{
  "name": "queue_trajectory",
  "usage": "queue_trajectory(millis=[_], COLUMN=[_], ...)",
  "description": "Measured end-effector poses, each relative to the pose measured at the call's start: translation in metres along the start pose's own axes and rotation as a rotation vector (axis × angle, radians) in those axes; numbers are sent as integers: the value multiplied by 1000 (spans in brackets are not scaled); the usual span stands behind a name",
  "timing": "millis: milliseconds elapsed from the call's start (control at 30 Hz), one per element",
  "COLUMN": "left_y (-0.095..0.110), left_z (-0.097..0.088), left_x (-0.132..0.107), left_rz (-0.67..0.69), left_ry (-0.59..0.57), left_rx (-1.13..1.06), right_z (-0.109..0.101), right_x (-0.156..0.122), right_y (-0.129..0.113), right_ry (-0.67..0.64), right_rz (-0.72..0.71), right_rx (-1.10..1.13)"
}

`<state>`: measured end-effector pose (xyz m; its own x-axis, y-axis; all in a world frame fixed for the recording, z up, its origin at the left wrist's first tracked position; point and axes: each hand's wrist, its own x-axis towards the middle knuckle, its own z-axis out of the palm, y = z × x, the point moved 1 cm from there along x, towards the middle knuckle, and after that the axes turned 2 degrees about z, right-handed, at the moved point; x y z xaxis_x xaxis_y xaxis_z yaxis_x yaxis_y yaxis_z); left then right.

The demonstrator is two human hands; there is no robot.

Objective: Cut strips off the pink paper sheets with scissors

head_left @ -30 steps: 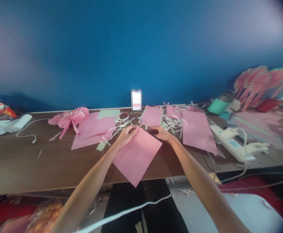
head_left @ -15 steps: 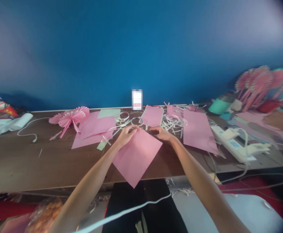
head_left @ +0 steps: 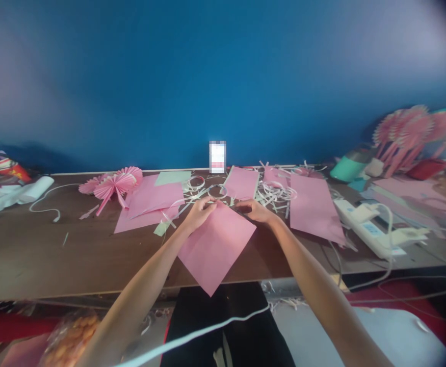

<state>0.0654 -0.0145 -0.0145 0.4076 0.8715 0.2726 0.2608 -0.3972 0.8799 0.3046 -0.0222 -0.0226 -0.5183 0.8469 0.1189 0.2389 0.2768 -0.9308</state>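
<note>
A pink paper sheet lies cornerwise on the brown table, its near corner hanging over the front edge. My left hand pinches the sheet's far corner, fingers closed on the paper. My right hand grips the sheet's far right edge, fingers curled on it. Both hands sit close together at the top of the sheet.
More pink sheets and white paper strips lie behind the hands. Folded pink fans rest at the left, more fans at the far right. A white power strip with cables lies to the right. A blue wall stands behind.
</note>
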Motion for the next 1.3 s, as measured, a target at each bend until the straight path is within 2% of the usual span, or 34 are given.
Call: queue_trajectory(millis=[167,333,667,1067,1300], left_y=[4,6,5,5,7], left_z=[-1,-1,-1,1,-1], left_x=[-1,-1,0,-1,-1], left_rz=[17,48,102,85,94], left_ry=[-2,-1,-26,5,26], left_rx=[32,46,112,85,75], right_z=[0,1,3,3,2], right_x=[0,0,-1,-3,-3], right_y=[0,-2,1,-1,-3], right_ry=[-1,30,-2,25,-8], right_rz=[16,-26,9,24,26], right_rx=[-23,-50,-54,-126,-113])
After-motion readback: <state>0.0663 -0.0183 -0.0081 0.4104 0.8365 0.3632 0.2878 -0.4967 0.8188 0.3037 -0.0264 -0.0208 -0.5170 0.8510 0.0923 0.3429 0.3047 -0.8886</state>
